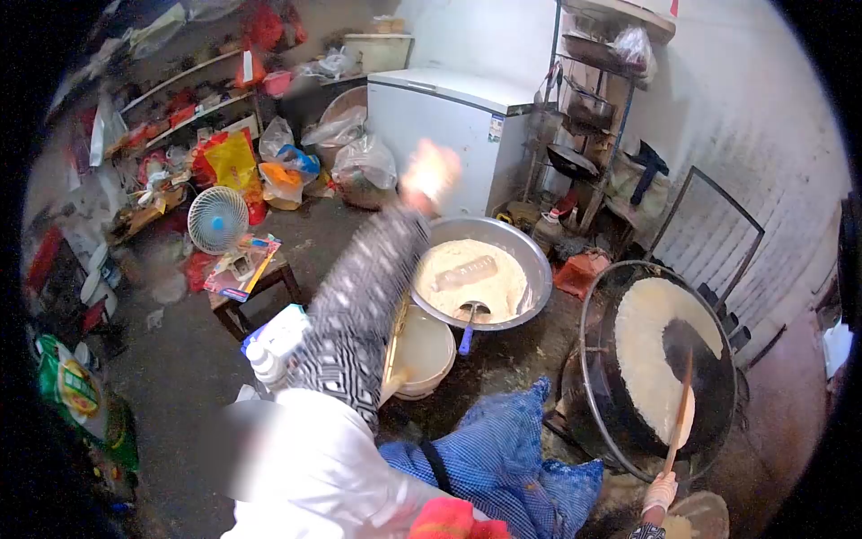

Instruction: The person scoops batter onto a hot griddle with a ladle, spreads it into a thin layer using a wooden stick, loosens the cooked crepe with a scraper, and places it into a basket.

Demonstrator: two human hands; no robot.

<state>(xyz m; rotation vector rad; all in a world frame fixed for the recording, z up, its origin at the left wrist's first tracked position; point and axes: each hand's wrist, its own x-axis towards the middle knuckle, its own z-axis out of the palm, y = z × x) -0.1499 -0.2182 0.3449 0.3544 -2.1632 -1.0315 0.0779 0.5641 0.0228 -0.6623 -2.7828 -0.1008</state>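
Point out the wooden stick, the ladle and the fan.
Wooden stick [680,413]: head view, on the middle of its length.
Ladle [466,340]: head view, on its blue handle.
Fan [217,222]: head view, on the blue centre of its front.

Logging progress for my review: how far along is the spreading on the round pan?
Partway, it seems. Done: a pale layer covers a broad curved band of the round pan. In hand: the right hand holds a wooden tool over it; the left hand is out to the side, blurred, its grip unclear. Remaining, probably: the pan's dark, uncovered part.
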